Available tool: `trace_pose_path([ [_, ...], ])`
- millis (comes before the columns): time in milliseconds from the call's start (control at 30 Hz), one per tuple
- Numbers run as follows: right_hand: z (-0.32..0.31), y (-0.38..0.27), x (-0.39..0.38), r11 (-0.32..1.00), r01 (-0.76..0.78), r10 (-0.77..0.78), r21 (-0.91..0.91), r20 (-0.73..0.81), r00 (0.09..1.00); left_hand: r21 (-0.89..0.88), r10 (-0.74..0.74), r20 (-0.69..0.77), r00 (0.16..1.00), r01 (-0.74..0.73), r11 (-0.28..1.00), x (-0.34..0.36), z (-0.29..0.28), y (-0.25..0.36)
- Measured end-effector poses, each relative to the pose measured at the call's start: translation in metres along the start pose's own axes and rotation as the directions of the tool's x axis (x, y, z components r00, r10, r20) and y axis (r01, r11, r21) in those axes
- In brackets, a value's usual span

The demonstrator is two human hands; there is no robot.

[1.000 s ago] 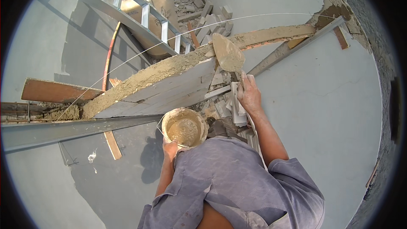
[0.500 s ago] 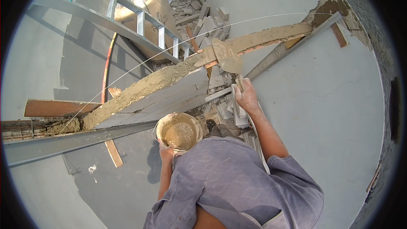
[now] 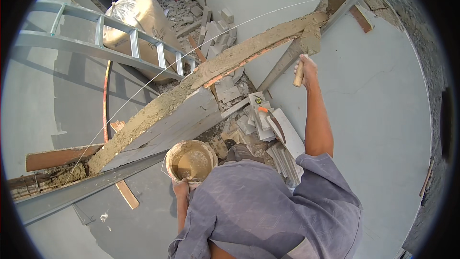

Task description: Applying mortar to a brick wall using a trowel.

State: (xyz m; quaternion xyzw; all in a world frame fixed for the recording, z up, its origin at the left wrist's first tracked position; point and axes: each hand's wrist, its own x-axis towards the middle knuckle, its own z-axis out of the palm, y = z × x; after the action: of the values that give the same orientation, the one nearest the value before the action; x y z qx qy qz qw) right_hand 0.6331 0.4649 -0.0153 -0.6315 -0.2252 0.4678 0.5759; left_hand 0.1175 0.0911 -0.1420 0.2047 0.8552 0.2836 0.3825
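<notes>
My right hand (image 3: 310,69), reaching out at the upper right, is closed round the wooden handle of a trowel (image 3: 312,38). The mortar-smeared blade rests at the edge of the mortar bed (image 3: 261,48), near its far right end. That bed runs along the top of a low block wall (image 3: 165,122). Close to my body, my left hand (image 3: 181,189) grips the near rim of a bucket (image 3: 209,147). Wet mortar (image 3: 191,165) lies inside it. The fingers under the bucket's edge are partly hidden.
A string (image 3: 230,27) stretches above the wall. A metal ladder (image 3: 135,44) leans at the upper left beside a bulging sack (image 3: 143,14). Rubble (image 3: 189,12) lies behind. Cut slabs and a saw with an orange part (image 3: 263,109) lie below my right arm.
My right hand has moved the trowel away and to the right along the wall top. My left hand keeps its hold on the bucket. The view has shifted slightly.
</notes>
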Motion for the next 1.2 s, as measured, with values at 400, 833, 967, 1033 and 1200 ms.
trace_pose_path([
  [400,0.082,0.106,-0.188,0.970,-0.046,0.150,-0.241,0.437,0.887,-0.239,-0.086,-0.118,0.989,0.056,0.969,-0.036,0.004,0.019],
  [833,0.115,0.079,-0.222,0.858,0.375,-0.090,-0.351,0.615,0.783,-0.433,-0.185,-0.163,0.969,0.099,0.896,-0.046,-0.012,0.006],
  [967,0.151,0.124,-0.226,0.574,0.714,-0.321,-0.401,0.692,0.647,-0.398,-0.160,-0.181,0.970,0.077,0.914,-0.047,-0.017,0.004],
  [1033,0.159,0.147,-0.233,0.507,0.754,-0.346,-0.417,0.703,0.621,-0.460,-0.103,-0.181,0.978,0.008,0.888,-0.046,-0.016,0.004],
  [1200,0.127,0.191,-0.242,0.414,0.799,-0.312,-0.435,0.757,0.574,-0.471,-0.206,-0.192,0.959,0.094,0.877,-0.061,-0.029,0.031],
])
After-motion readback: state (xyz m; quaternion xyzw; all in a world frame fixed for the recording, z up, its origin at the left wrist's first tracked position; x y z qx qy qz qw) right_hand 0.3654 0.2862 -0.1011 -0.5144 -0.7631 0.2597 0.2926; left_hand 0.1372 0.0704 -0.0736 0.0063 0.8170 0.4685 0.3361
